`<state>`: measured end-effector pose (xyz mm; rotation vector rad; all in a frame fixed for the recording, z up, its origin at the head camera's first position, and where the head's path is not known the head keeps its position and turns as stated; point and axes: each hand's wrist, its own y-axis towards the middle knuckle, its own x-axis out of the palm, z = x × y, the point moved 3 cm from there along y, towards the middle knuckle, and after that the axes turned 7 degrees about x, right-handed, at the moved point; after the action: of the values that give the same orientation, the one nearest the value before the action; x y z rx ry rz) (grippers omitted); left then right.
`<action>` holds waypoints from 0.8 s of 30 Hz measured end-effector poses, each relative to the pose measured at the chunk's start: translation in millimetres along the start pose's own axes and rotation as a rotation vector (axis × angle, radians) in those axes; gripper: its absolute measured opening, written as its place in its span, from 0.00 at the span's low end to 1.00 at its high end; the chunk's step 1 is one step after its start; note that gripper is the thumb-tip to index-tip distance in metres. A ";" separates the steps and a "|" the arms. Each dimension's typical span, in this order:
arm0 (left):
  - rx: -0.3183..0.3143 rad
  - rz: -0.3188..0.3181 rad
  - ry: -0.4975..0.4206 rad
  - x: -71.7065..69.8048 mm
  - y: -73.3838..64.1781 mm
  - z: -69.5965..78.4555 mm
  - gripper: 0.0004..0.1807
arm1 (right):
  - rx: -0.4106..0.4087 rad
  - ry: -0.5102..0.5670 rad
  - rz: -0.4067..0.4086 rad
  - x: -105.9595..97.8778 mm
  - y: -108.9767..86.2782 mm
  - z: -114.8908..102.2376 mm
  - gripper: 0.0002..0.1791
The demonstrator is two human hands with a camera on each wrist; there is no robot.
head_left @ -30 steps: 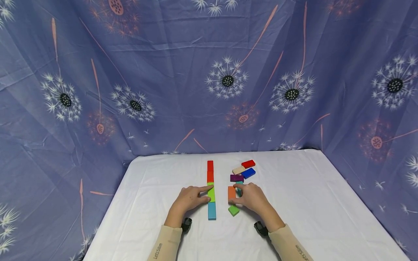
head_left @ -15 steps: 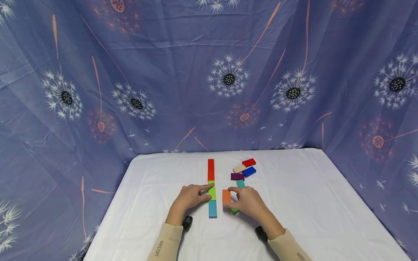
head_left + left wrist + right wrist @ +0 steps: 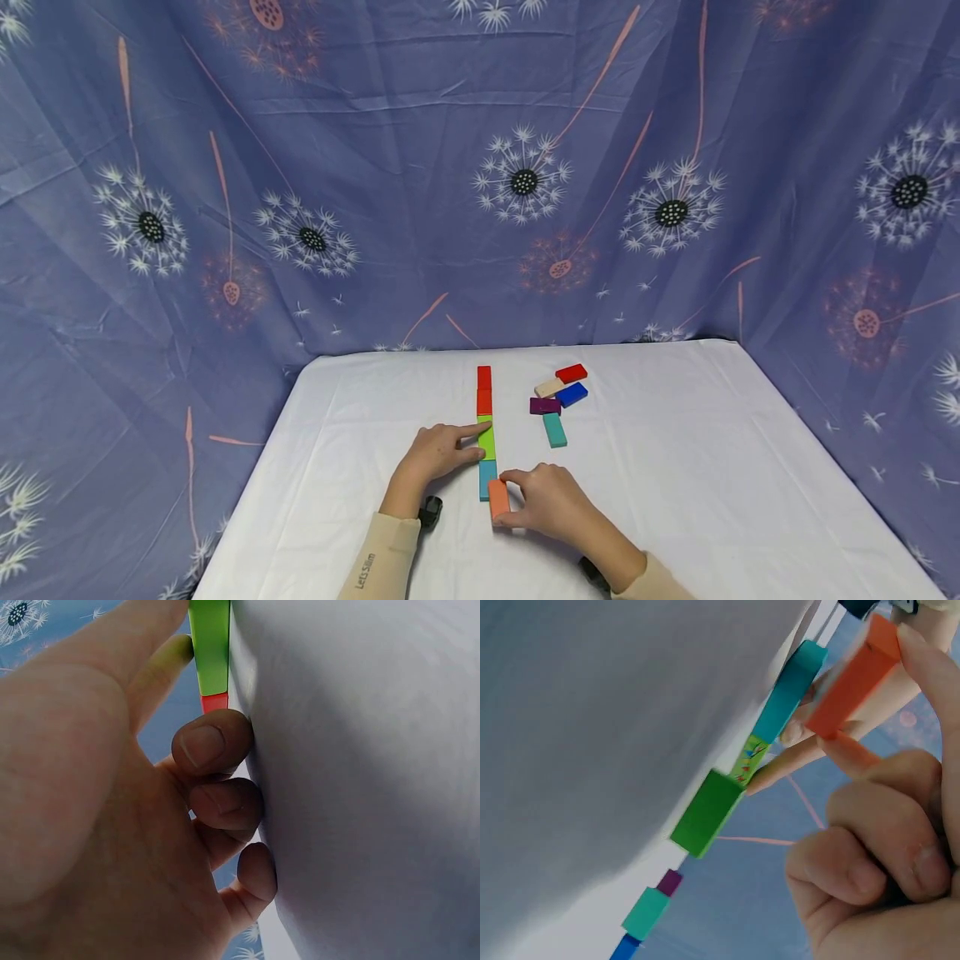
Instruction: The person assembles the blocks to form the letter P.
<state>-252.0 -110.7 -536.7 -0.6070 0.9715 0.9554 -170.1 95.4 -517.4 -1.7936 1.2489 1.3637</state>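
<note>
Pinching an orange rectangular block (image 3: 498, 500) by its two ends, the right hand (image 3: 553, 500) holds it beside and partly in front of the near end of a sky-blue rectangular block (image 3: 487, 477). Its grip is only as wide as the block, thumb at one end and index finger at the other, which leaves the side facing the row uncovered. The right wrist view shows this block apart from the row, seemingly lifted.

The left hand (image 3: 433, 454) rests index finger and thumb, spread apart, on a light-green rectangular block (image 3: 487, 442), probably to steady the row; its grip encloses nothing. Beyond that block, two red rectangular blocks (image 3: 483, 402) continue the straight line, end to end.

Loose on the white-cloth-covered desk (image 3: 675, 467) lie red (image 3: 572, 373), cream (image 3: 548, 387), blue (image 3: 573, 394), purple (image 3: 544, 406) and teal (image 3: 555, 431) rectangular blocks, well away from the line. A dark-green block (image 3: 707, 812) shows only in the right wrist view.
</note>
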 end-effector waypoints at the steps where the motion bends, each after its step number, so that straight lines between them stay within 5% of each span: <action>1: -0.004 -0.001 -0.002 0.1 -0.1 -0.1 0.29 | -0.010 -0.014 -0.004 1.4 -1.0 -2.6 0.33; 24: 0.009 0.013 -0.010 1.9 0.6 -1.3 0.29 | -0.130 -0.223 0.024 12.8 -9.0 -23.5 0.32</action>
<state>-252.6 -110.7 -538.9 -0.5884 0.9714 0.9638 -151.4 74.8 -522.6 -1.6601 1.0881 1.6413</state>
